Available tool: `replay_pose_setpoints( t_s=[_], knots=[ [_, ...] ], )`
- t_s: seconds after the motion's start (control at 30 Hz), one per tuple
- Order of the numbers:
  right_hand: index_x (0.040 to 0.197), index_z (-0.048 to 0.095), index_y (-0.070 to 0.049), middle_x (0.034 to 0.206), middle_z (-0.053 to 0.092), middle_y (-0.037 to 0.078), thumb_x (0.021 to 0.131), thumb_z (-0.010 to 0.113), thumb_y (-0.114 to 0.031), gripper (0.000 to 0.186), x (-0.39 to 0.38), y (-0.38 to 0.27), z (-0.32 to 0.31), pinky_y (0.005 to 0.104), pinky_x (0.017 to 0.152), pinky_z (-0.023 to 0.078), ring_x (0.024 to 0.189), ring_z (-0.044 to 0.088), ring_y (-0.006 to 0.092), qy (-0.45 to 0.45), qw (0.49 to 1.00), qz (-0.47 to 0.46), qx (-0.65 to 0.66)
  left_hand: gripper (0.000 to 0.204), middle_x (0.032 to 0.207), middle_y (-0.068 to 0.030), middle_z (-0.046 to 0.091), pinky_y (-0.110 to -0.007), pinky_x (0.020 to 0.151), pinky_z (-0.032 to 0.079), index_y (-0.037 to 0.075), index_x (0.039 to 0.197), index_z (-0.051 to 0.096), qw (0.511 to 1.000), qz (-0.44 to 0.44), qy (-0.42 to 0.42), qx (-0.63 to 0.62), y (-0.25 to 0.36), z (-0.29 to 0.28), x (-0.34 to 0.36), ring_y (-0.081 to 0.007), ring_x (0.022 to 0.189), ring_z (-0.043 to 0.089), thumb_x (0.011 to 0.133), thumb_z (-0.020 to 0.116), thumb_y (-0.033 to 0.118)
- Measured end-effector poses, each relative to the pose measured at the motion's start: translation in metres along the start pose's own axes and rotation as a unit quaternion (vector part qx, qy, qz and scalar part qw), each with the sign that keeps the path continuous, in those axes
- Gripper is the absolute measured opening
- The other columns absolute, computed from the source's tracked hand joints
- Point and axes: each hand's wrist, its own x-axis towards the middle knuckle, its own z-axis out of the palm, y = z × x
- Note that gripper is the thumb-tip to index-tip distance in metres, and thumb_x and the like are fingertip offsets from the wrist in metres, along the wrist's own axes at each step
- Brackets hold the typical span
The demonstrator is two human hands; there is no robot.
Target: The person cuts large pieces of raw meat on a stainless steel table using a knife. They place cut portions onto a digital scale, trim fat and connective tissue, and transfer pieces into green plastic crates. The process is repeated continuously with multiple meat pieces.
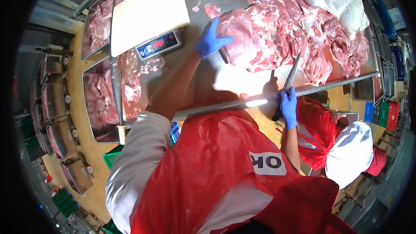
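Observation:
My left hand, in a blue glove, reaches with thumb and fingers apart to the left edge of a large pink meat piece, touching it. My right hand, also gloved in blue, grips a long knife, its blade angled up over the table's front edge. A heap of raw meat covers the right of the steel table, with pale, skin-covered pieces behind. Left of my left hand are a white cutting board and a digital scale.
Steel tubs of meat line the table's left side. A co-worker in a red apron and white top is at lower right, near my right arm. Coloured crates stand beyond. Metal carts line the far left.

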Motion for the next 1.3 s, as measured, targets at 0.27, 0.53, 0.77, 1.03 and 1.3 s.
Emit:
replay_pose_setpoints(
  t_s=[0.27,0.53,0.77,1.03,1.3],
  knots=[
    [0.103,0.048,-0.005,0.084,0.06,0.006,0.101,0.049,-0.002,0.004,0.004,0.038,-0.024,0.0267,0.06,0.053,0.066,0.059,0.0111,-0.013,0.995,0.036,0.095,0.121,0.153,-0.0231,0.036,-0.039,0.114,0.038,0.0,0.157,0.016,0.98,-0.078,0.002,-0.185,-0.002,0.036,-0.003,-0.0314,0.139,0.04,0.066,0.093,0.021],
    [0.102,0.049,-0.005,0.084,0.061,0.006,0.101,0.049,-0.003,0.002,0.025,0.011,0.0,0.0267,0.06,0.054,0.067,0.06,0.011,-0.045,0.996,0.052,0.051,0.108,0.153,-0.0214,0.039,-0.037,0.109,0.044,-0.001,0.154,0.024,0.971,-0.083,-0.168,-0.147,0.03,-0.016,0.01,-0.0282,0.136,0.045,0.074,0.088,0.033],
    [0.11,0.05,-0.003,0.076,0.062,0.006,0.101,0.05,-0.006,0.009,0.045,-0.031,0.021,0.0274,0.055,0.052,0.062,0.062,0.0116,-0.043,0.995,-0.008,-0.086,0.132,0.157,-0.0248,0.031,-0.038,0.119,0.03,0.0,0.157,0.015,0.971,-0.186,-0.049,-0.141,0.04,0.013,0.053,-0.0363,0.144,0.035,0.064,0.09,0.054],
    [0.103,0.045,0.0,0.079,0.064,0.026,0.1,0.055,-0.014,0.017,0.061,0.008,0.012,0.0502,0.059,0.048,0.072,0.064,0.046,0.008,0.959,-0.137,-0.248,0.107,0.148,-0.0165,0.046,-0.04,0.116,0.035,0.001,0.147,0.039,0.977,0.061,-0.173,-0.107,0.044,0.025,0.045,-0.0291,0.138,0.042,0.059,0.095,0.02],
    [0.111,0.046,-0.001,0.085,0.065,0.031,0.1,0.052,-0.021,0.023,0.077,-0.004,0.021,0.0588,0.07,0.049,0.08,0.063,0.0513,-0.031,0.936,-0.148,-0.318,0.107,0.146,-0.0224,0.043,-0.044,0.115,0.031,0.0,0.152,0.031,0.974,0.194,-0.074,0.089,0.039,0.048,0.008,-0.0391,0.135,0.041,0.063,0.087,0.019]
  ],
)
